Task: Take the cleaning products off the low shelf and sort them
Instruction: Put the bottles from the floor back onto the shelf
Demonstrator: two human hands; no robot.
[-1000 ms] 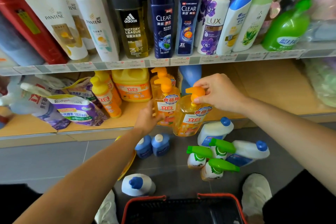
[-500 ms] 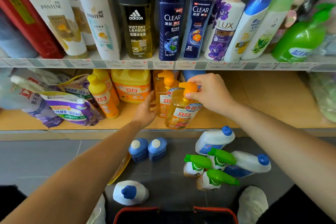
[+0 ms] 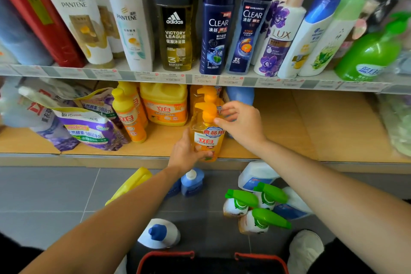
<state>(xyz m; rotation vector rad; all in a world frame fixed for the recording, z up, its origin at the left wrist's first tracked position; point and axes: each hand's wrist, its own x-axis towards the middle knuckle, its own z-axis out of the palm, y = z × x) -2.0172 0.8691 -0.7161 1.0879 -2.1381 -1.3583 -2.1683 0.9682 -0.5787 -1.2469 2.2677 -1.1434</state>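
An orange pump bottle (image 3: 208, 138) of dish soap stands at the front edge of the low wooden shelf (image 3: 289, 131). My left hand (image 3: 186, 155) is wrapped around its lower body from the left. My right hand (image 3: 241, 123) is just right of the pump head, fingers spread, thumb tip touching the bottle's neck. A second orange pump bottle (image 3: 205, 92) stands right behind it. Two orange squeeze bottles (image 3: 129, 118), a yellow jug (image 3: 165, 104) and purple refill pouches (image 3: 89, 128) sit further left on the same shelf. A blue bottle (image 3: 241, 95) stands at the back.
On the grey floor stand green-trigger spray bottles (image 3: 242, 202), white bottles with blue caps (image 3: 159, 233), small blue bottles (image 3: 192, 181) and a yellow bottle (image 3: 133, 182) under my left arm. A red-rimmed basket (image 3: 169, 256) is at the bottom edge. Shampoo bottles (image 3: 213, 26) fill the upper shelf.
My right hand has let go of the pump head and opened. My left hand has closed around the bottle's body, and the bottle has moved back toward the shelf's front edge.
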